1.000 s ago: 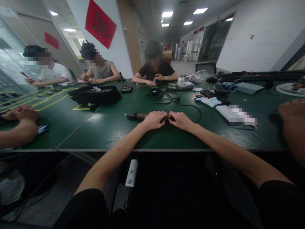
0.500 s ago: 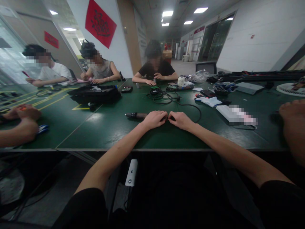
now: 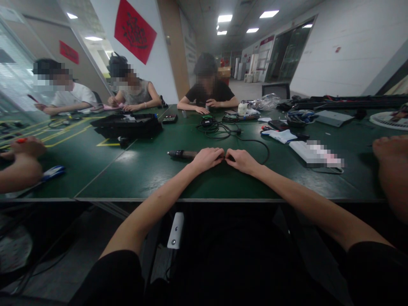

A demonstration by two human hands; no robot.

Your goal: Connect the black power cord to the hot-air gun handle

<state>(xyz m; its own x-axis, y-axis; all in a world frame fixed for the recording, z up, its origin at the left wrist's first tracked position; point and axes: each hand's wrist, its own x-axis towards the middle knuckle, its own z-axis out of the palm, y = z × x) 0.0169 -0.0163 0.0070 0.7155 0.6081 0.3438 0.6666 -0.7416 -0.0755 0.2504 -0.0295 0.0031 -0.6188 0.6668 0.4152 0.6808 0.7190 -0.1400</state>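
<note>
My left hand [image 3: 208,159] and my right hand [image 3: 241,161] meet over the green table [image 3: 153,180], wrists apart and fingertips almost touching. The fingers of both are curled into a pinch. A small dark bit shows between the fingertips, too hidden to name. Just beyond my left hand lies a dark, tube-shaped power tool [image 3: 182,154], its narrow metal tip pointing left. My left hand hides its right end; whether the hand touches it I cannot tell. A black cable [image 3: 267,146] curves round behind my right hand.
Ahead lie a coiled black cord [image 3: 219,129] and a black tray [image 3: 127,126]. To the right are white-and-blue gloves [image 3: 280,136] and a white box [image 3: 304,152]. Co-workers sit across the table; a co-worker's hand [image 3: 28,148] is at the left, another arm [image 3: 393,165] at the right.
My hands hold nearly the same pose and place. At the left edge, the co-worker's hands have shifted left, showing more of the blue-and-white item beside them.
</note>
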